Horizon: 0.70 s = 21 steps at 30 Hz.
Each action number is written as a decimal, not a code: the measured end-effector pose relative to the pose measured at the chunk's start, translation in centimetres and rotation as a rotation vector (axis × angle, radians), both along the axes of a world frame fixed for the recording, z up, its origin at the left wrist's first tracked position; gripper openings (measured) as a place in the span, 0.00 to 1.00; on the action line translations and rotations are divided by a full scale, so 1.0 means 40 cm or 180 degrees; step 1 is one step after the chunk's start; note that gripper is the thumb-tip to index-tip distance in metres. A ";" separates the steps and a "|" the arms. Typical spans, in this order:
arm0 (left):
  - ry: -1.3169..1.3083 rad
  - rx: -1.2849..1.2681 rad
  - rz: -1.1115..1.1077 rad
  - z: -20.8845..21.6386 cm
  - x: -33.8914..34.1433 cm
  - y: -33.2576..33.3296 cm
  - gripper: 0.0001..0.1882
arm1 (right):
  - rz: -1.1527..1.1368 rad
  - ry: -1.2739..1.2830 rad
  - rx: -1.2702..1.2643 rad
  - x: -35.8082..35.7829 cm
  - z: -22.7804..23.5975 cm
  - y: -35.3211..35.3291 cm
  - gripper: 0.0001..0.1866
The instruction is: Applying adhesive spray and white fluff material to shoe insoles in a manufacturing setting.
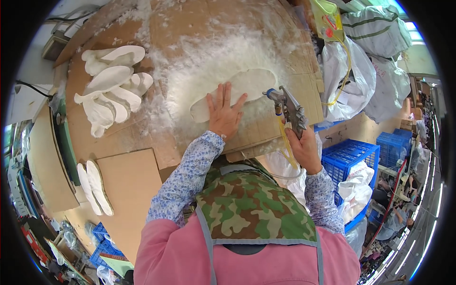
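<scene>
Left hand (224,114): palm down, fingers spread, resting on the pale sole-shaped piece (254,81). Piece lies flat under that hand, its rounded ends showing to either side of the fingers. Right hand (305,148): wrapped around the handle of a metal spray gun (293,110), nozzle end pointing left, just beyond the piece's right end. Trigger pressed or not: cannot tell. Yellow hose (287,148) hangs beside the right hand.

Surroundings: cardboard (304,92) beneath; white fluff (187,71) scattered beyond and left of the left hand. Pile of pale pieces (114,76) well to its left; pair of slim soles (96,187) nearer the body on that side. Blue crate (349,159) right of the right hand.

Handling (judged): piece probably light, soft and bendy, apt to slide; best held by the rim at one rounded end. Gun likely stiff and heavier; handle suits a full grip.
</scene>
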<state>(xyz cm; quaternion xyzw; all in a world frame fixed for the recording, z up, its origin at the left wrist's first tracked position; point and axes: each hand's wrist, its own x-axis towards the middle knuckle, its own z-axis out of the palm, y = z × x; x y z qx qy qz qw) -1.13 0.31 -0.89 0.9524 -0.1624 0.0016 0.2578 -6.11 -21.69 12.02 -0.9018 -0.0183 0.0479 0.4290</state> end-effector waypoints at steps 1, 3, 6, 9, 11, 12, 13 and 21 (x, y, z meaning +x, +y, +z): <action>-0.0021 -0.0003 -0.0001 0.000 -0.001 0.000 0.31 | -0.0024 -0.0152 0.0172 -0.004 0.000 0.006 0.13; -0.0041 -0.0012 -0.0006 -0.002 -0.002 0.004 0.31 | -0.0135 0.0145 0.0140 -0.011 0.027 0.020 0.13; -0.0088 -0.0094 0.0008 -0.002 -0.004 0.016 0.30 | -0.0235 0.0402 -0.0013 -0.020 0.040 0.031 0.13; -0.0015 -0.0193 0.0051 0.002 -0.018 0.046 0.29 | -0.0417 0.0275 0.0120 -0.032 0.022 0.035 0.13; -0.0046 -0.0022 0.0275 0.007 -0.040 0.075 0.29 | -0.0584 0.0204 0.0403 -0.038 0.028 0.041 0.12; -0.0031 0.0017 0.0300 0.013 -0.056 0.095 0.29 | -0.0591 0.0535 0.0742 -0.038 0.052 0.047 0.12; 0.0082 0.0068 0.0422 0.023 -0.075 0.116 0.29 | -0.0595 0.0869 0.1078 -0.040 0.063 0.049 0.12; 0.0286 0.0022 0.0583 0.028 -0.164 0.177 0.32 | 0.0045 0.0927 0.0616 -0.053 0.024 0.126 0.12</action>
